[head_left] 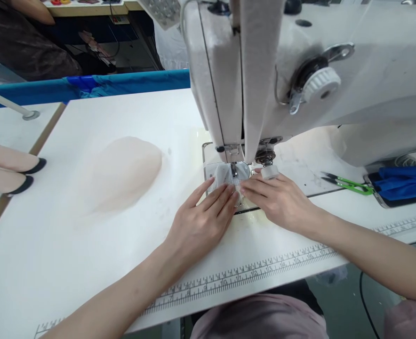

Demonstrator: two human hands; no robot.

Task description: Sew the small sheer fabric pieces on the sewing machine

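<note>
A small piece of sheer white fabric point(222, 173) lies beneath the presser foot point(234, 169) of a white sewing machine point(225, 80). My left hand point(203, 216) rests flat on the near edge of this fabric, its fingers stretched toward the needle. From the right, my right hand point(282, 200) lies low beside the foot, fingers extended and the tips close to the fabric. The round white knob in front hides part of those right fingers. Under both hands is the metal needle plate point(210, 153).
Green-handled thread snips point(352, 185) lie to the right, near blue cloth point(405, 183) on a dark tray. A printed ruler point(253, 274) runs along the table's front edge. At far left are two doll-like legs point(6, 157) with black tips. Another person's arm point(38, 10) shows behind.
</note>
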